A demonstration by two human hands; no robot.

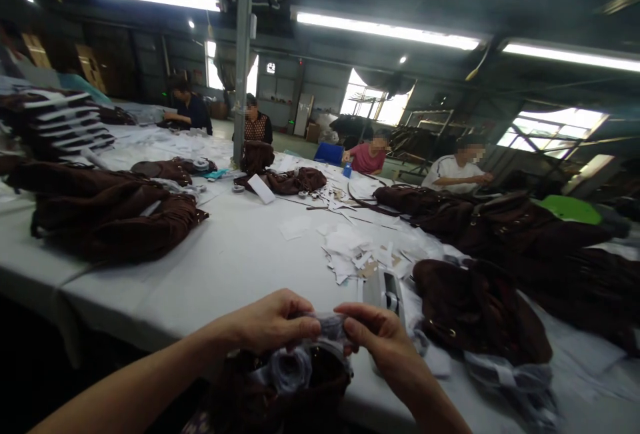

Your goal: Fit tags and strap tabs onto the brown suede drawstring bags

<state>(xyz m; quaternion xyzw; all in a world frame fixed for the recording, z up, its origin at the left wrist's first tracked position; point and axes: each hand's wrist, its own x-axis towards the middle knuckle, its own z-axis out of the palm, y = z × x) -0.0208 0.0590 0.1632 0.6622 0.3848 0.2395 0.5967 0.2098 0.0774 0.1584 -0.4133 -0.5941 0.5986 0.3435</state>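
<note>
Between my two hands, at the table's near edge, is a strip of crinkled clear plastic wrap [330,322]. My left hand [280,321] pinches its left end between thumb and fingers. At the right end, my right hand [373,331] pinches it in the same way. Just below hangs a dark brown bag [280,401], its opening facing up. A roll-shaped bundle in clear plastic [290,369] sits at that opening. What the bundle contains cannot be made out. Right of my right hand stands a grey tape dispenser-like device [387,291], partly hidden.
Brown bags lie piled on the left [120,214] and on the right [480,307] of the white table [240,267]. White paper scraps [350,247] are scattered mid-table. A metal post [243,54] rises beyond, and several people sit along the far side.
</note>
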